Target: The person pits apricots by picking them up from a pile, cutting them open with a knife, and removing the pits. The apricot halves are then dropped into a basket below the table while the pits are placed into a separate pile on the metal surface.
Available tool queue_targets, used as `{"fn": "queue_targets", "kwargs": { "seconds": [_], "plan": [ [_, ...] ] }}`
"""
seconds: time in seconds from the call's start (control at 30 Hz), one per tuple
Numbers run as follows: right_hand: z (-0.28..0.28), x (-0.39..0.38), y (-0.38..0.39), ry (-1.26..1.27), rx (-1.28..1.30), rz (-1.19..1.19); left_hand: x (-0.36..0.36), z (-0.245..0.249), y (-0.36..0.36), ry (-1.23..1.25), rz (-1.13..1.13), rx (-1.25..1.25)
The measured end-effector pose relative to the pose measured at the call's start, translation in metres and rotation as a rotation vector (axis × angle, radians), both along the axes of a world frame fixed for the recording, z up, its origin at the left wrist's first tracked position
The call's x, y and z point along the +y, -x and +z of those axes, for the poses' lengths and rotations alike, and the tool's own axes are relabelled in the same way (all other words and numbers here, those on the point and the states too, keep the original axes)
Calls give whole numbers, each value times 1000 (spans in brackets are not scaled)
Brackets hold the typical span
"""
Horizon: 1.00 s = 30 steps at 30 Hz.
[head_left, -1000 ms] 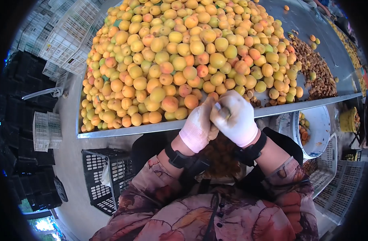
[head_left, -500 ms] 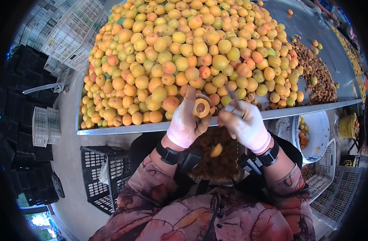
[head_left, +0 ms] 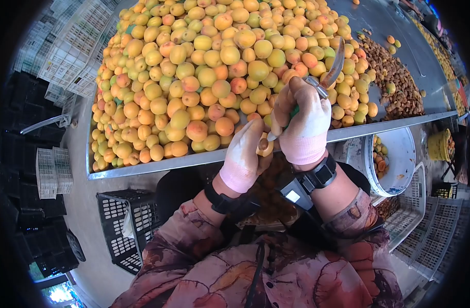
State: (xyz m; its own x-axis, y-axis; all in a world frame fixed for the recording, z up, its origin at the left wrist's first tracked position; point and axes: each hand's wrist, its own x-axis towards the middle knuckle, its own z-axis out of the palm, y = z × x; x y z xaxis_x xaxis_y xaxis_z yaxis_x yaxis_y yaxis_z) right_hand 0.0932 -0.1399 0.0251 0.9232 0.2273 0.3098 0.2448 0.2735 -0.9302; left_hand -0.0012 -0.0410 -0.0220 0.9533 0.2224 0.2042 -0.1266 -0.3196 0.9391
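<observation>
My left hand, in a white and pink glove, is closed on an apricot half with the brown pit showing in it. My right hand, gloved alike, wraps round a curved pitting knife. The hooked blade points up and away from the palm, and a bit of green handle shows between the fingers. A pale metal tip at the tool's other end reaches the pit in the apricot half. Just beyond both hands, a big heap of whole apricots covers the metal table.
The table's raised metal rim runs just beyond my wrists. Brown pits lie heaped at the right. A white bucket holds fruit below; a black crate stands on the floor left. Between my knees, a crate of fruit is partly hidden.
My right hand has turned and risen, so the hooked blade now points up and the tool's other end meets the pit. A loose apricot half seen below my hands is no longer visible.
</observation>
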Motion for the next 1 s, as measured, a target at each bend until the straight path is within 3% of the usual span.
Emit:
{"fn": "queue_targets", "kwargs": {
  "seconds": [0.1, 0.17, 0.2, 0.23, 0.3, 0.37, 0.47, 0.5, 0.53, 0.63, 0.73, 0.83, 0.93, 1.0],
  "plan": [
    [-10, 3, -1, 136, -225, -109, 0, 5, 3, 86, 15, 197],
    [-20, 6, -4, 319, -520, -252, 1, 1, 0, 88, 19, 171],
    [-16, 8, -2, 263, -442, -203, -2, -6, -4, 111, 34, 64],
    [-9, 10, 0, 205, -363, -159, -2, -10, -6, 215, 29, 50],
    [6, 11, 13, -243, 318, 193, 1, -10, -10, 508, 1, 116],
    [4, 8, 9, 82, -20, 85, 7, -1, -15, 884, -47, 274],
    [-8, 13, -7, 102, -268, -82, 15, 7, -20, 1448, -123, 514],
    [-10, 15, -10, 34, -200, -48, 13, 9, -23, 1386, -68, 542],
    [-7, 14, -8, -292, 374, 224, 13, 14, -24, 1311, -22, 556],
    [-7, 17, -18, -498, 626, 268, 10, 33, -27, 1120, 63, 599],
    [-4, 18, -20, -539, 721, 265, 12, 23, -29, 1054, 5, 515],
    [-9, 19, -25, -560, 814, 249, 18, 24, -30, 1303, -49, 543],
    [-12, 17, -30, -615, 886, 294, 26, 6, -28, 1456, -247, 487],
    [-18, 16, -33, -711, 952, 361, 25, -2, -31, 1286, -187, 406]
  ]
}}
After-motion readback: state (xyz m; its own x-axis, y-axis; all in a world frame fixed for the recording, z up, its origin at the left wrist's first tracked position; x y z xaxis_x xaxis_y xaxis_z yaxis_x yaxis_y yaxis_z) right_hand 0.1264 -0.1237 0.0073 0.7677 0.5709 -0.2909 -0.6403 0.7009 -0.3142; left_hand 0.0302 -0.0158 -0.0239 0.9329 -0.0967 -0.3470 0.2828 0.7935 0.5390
